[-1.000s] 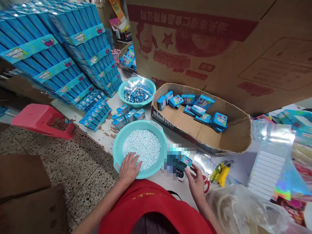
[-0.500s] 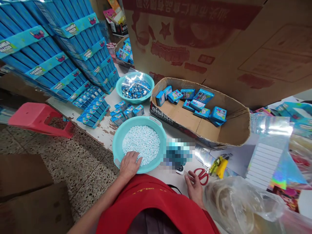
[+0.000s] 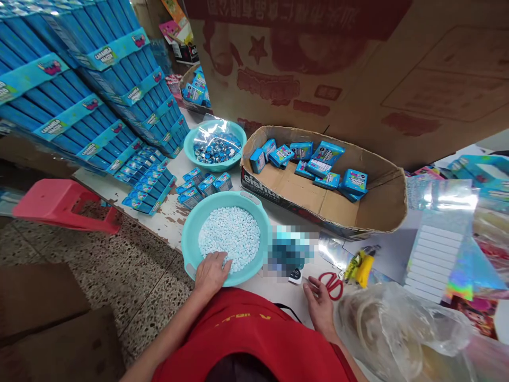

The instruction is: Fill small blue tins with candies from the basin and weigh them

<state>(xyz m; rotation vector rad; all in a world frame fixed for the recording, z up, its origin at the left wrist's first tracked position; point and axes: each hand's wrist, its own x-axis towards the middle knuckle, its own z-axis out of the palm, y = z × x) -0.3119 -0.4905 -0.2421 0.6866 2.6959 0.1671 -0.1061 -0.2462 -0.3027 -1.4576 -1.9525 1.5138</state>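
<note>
My left hand [image 3: 212,271] rests over the near rim of a turquoise plastic bowl [image 3: 190,233], its fingertips reaching the small pale-blue and white candies [image 3: 229,233] inside. The fingers lie loosely stretched, and nothing shows in them, though their undersides are hidden. On the white table, my right hand [image 3: 318,303] lies palm partly up with fingers slightly bent and apart, holding nothing. Just beside it are red-handled scissors [image 3: 334,286]. A blurred-out patch [image 3: 288,252] covers something right of the bowl.
A cut-down cardboard box [image 3: 382,204] holds several small blue boxes. Behind the candies stands a second turquoise bowl [image 3: 189,151] with shiny blue and silver pieces. Stacked blue display cartons [image 3: 59,124] rise at left. A yellow cutter [image 3: 363,271] and a clear plastic bag [image 3: 401,323] lie at right.
The camera view has shifted slightly. Both hands keep nearly the same places, the left at the bowl's rim and the right by the scissors.
</note>
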